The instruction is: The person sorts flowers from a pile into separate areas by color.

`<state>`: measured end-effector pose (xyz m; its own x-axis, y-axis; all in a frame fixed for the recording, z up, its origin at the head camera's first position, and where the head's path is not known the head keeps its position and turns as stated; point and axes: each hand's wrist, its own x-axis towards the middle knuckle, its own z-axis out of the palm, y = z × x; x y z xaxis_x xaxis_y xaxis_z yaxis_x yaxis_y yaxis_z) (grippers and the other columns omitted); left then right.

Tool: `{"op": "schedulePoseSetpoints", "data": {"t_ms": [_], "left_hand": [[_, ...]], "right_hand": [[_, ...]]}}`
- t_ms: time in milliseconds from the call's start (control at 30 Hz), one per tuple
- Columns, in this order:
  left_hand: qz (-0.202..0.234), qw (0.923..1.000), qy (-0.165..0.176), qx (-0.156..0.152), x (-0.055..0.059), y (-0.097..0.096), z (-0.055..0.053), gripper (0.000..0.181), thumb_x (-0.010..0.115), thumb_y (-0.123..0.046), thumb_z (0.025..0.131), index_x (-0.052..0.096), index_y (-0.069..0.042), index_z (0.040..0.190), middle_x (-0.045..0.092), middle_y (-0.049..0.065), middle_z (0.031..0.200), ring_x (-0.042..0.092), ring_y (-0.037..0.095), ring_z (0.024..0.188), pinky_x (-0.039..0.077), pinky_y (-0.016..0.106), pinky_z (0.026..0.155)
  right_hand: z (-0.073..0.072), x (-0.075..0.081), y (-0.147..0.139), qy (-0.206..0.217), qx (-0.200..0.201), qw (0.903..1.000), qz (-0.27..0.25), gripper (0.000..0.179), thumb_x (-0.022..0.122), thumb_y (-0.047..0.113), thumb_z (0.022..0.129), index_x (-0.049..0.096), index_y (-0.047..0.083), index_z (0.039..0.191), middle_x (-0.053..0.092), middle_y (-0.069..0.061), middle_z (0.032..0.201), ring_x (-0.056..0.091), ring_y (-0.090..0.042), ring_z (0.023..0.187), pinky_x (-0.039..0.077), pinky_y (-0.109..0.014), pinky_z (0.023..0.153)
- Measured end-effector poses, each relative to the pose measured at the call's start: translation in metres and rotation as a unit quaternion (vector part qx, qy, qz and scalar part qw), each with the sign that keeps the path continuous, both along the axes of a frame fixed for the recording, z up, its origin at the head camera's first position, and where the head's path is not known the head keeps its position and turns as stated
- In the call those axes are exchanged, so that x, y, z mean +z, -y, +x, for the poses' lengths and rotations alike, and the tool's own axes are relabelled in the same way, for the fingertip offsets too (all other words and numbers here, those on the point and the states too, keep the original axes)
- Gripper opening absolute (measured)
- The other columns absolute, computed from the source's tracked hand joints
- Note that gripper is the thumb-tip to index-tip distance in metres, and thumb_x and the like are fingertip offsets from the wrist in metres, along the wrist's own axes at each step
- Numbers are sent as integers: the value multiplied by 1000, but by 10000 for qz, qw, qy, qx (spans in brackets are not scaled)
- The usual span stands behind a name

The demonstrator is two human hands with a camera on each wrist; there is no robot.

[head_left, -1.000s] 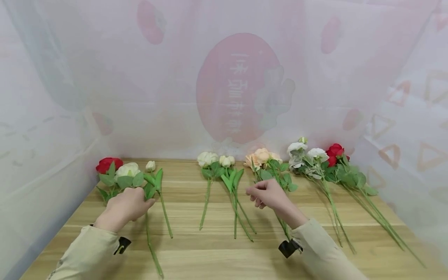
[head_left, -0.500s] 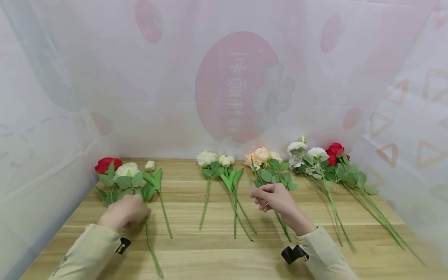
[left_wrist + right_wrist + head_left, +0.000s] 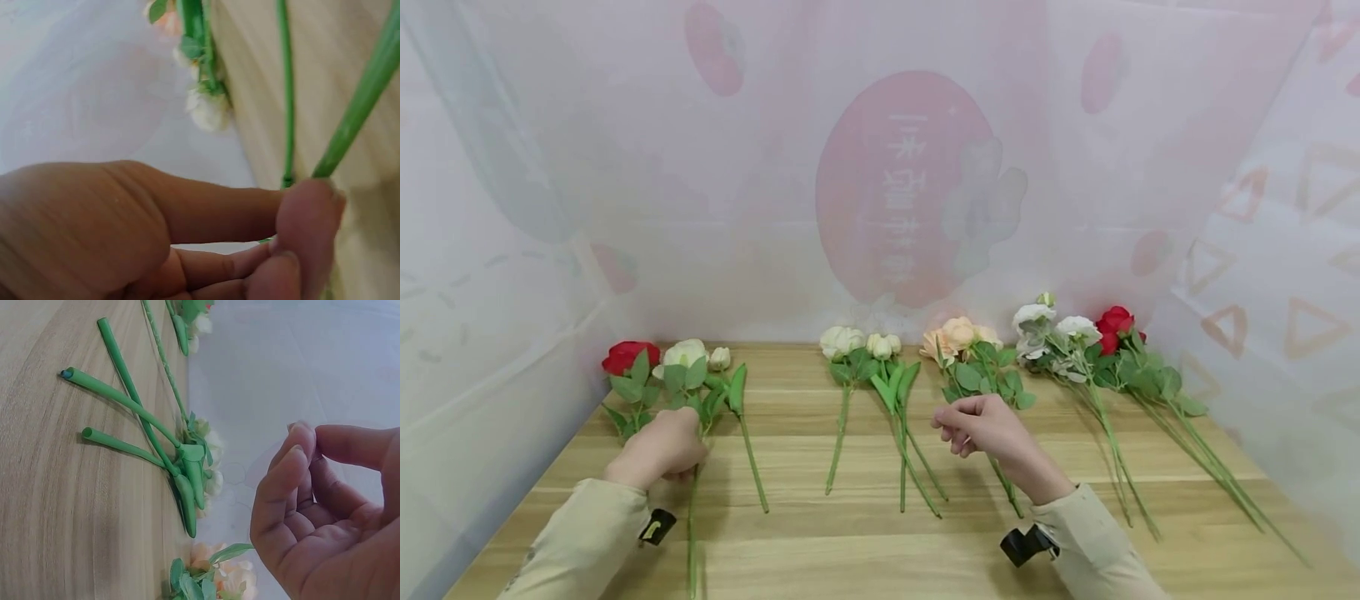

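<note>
My left hand (image 3: 658, 446) pinches the green stem (image 3: 359, 106) of a cream-white flower (image 3: 685, 353) between thumb and fingertips, as the left wrist view shows. The stem's lower end runs down below the hand toward the table's front. Left of this bloom lies a red flower (image 3: 630, 357) with green leaves; at its right is a white tulip (image 3: 720, 358). My right hand (image 3: 988, 433) hovers in front of the peach flowers (image 3: 961, 333), its fingers loosely curled and thumb touching a fingertip, holding nothing. It hides part of their stems.
Mid-table lie a cream flower (image 3: 842, 342) and white tulips (image 3: 883, 345), stems pointing forward. Farther right are white flowers (image 3: 1077, 328) and red flowers (image 3: 1115, 323) with long stems. A printed cloth (image 3: 752, 208) closes off the back and sides of the wooden table (image 3: 805, 558).
My left hand has moved down from the leaves onto the stem. The cream-white flower has shifted slightly right and up, while its stem end swung left. My right hand has barely moved.
</note>
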<state>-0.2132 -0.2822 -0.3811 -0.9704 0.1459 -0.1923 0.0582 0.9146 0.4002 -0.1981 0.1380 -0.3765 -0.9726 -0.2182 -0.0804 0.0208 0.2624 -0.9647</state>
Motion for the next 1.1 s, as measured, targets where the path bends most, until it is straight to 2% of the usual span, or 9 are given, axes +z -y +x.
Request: {"op": "schedulePoseSetpoints", "data": {"t_ms": [167, 333, 467, 600, 733, 867, 967, 1100], "left_hand": [[168, 9986, -470, -176, 14, -1, 3, 36, 56, -6, 92, 54, -8, 56, 59, 0, 51, 54, 16, 47, 39, 31, 48], [636, 9925, -971, -396, 20, -12, 8, 46, 60, -13, 95, 48, -12, 51, 59, -4, 51, 56, 17, 47, 33, 28, 46], [1095, 9857, -1126, -607, 23, -29, 14, 37, 62, -18, 98, 59, -12, 61, 61, -4, 57, 60, 14, 51, 38, 30, 48], [1654, 9775, -1156, -607, 28, -47, 22, 23, 63, -21, 98, 68, -10, 78, 63, -3, 63, 63, 14, 54, 43, 30, 50], [1984, 9666, -1524, -560, 30, -61, 30, 20, 65, -23, 98, 69, -9, 84, 63, -5, 64, 62, 13, 54, 43, 27, 46], [2185, 9566, -1852, -534, 28, -73, 36, 20, 65, -26, 97, 70, -10, 86, 63, -7, 66, 62, 13, 53, 40, 27, 42], [2377, 9487, -2020, -514, 26, -80, 40, 20, 66, -27, 97, 71, -9, 91, 63, -8, 66, 61, 12, 53, 38, 27, 40], [2627, 9380, -2225, -414, 24, -87, 41, 21, 66, -26, 96, 72, -5, 97, 64, -8, 66, 61, 12, 52, 37, 27, 40]], "right_hand": [[1, 0, 0, -10, 86, 10000, 37, 27, 67, 27, 95, 74, 0, 97, 65, -14, 79, 57, -16, 62, 52, -31, 60], [6, 2, 8, 37, 171, 9998, -53, 25, 67, 24, 95, 73, 0, 99, 65, -14, 82, 59, -17, 64, 52, -30, 61], [20, 0, 33, 71, 511, 9986, -120, 22, 70, 22, 93, 74, 1, 99, 65, -14, 83, 59, -17, 64, 53, -31, 61], [34, -1, 67, 56, 1009, 9949, -58, 19, 70, 23, 93, 75, 5, 95, 66, -13, 80, 58, -16, 61, 52, -30, 57], [42, 0, 101, -125, 1294, 9915, -60, 16, 69, 22, 93, 76, 9, 88, 66, -9, 75, 56, -15, 58, 49, -28, 54], [47, 1, 127, -316, 1539, 9875, -148, 17, 68, 22, 94, 76, 9, 88, 65, -6, 72, 56, -13, 56, 50, -28, 54], [50, -1, 138, -440, 1593, 9859, -251, 18, 68, 21, 94, 76, 7, 88, 64, -3, 70, 55, -12, 54, 49, -27, 53], [50, -3, 145, -572, 1432, 9876, -287, 16, 69, 20, 93, 76, 8, 84, 64, -2, 69, 54, -11, 52, 47, -25, 49]]}}
